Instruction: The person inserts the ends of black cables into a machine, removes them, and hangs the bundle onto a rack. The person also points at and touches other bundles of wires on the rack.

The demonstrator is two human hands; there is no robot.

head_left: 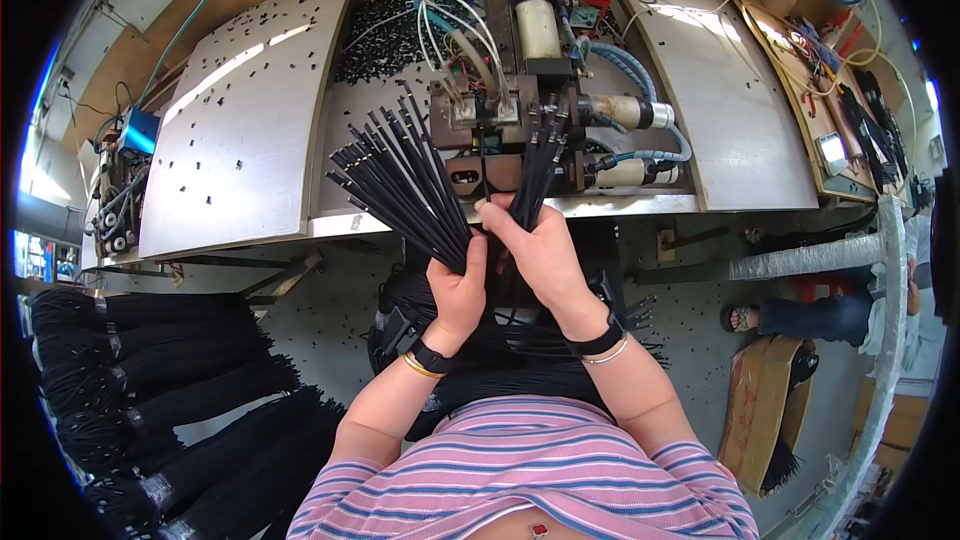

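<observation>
Upper centre: the crimping machine [520, 90] — beneath it, your left hand [458, 285] clamps the fanned black cables [400, 175]; your right hand [535, 240] grips another cable bundle [540, 165].

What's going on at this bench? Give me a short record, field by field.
Setting: metal workbench with a small machine at its middle
Left hand: grips a fanned bundle of black cables
Right hand: holds a few black cables with their ends up at the machine
Wrists: a dark band and a bangle on each
On the bench: small black parts, heaped behind the machine and scattered
Floor, left: tied black cable bundles
Far right: another person's sandalled foot
</observation>
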